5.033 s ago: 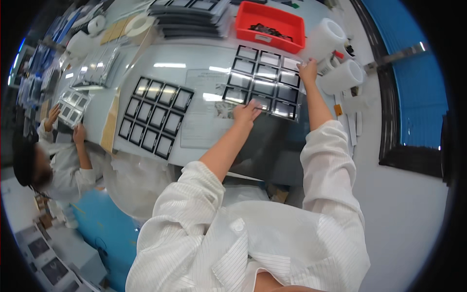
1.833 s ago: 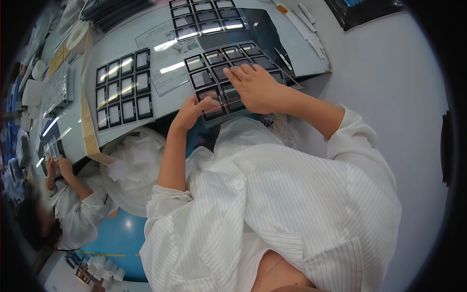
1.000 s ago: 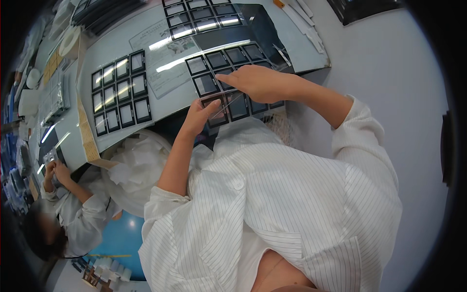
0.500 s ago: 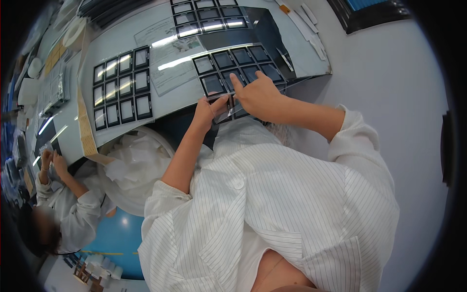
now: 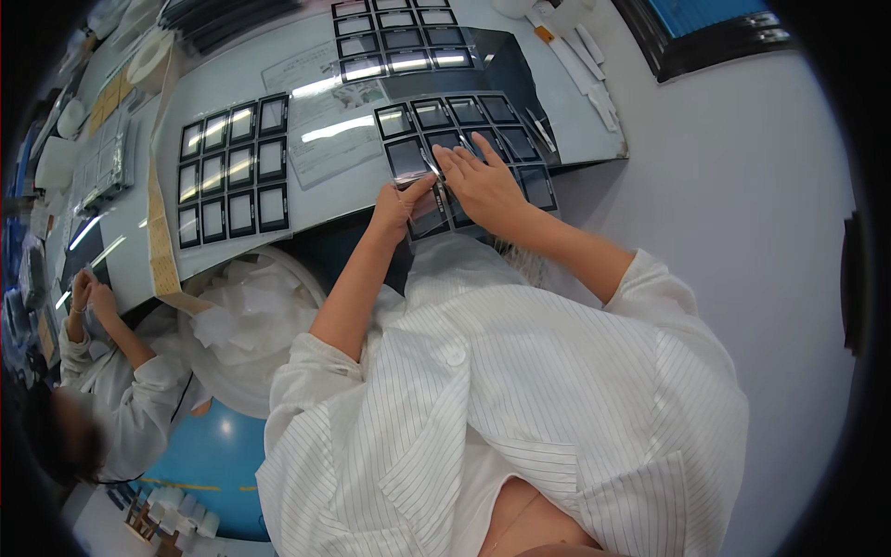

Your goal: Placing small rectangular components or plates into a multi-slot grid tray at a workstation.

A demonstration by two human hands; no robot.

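Observation:
A grid of black square frames with greyish clear panes (image 5: 449,112) lies at the near edge of the table, partly overhanging it toward my lap. At its left edge, my left hand (image 5: 399,206) is closed on the rim, thumb on top; its other fingers are partly hidden. My right hand (image 5: 487,188) lies nearly flat over the middle of the grid, fingers stretched out and covering some panes. A glossy transparent edge shows between the two hands; I cannot tell if it is a loose film or part of the tray.
More frame grids sit to the left (image 5: 233,172) and at the far side (image 5: 399,42). A white bin (image 5: 311,278) of crumpled sheets stands below the table edge. Tweezers (image 5: 541,130) and white strips (image 5: 589,79) lie at right. A co-worker (image 5: 139,408) sits at far left.
My right hand has gone from pointing with the index finger to lying flatter, fingers together and stretched out. The frame grid has shifted slightly to the right and toward me. My left hand stays at its edge.

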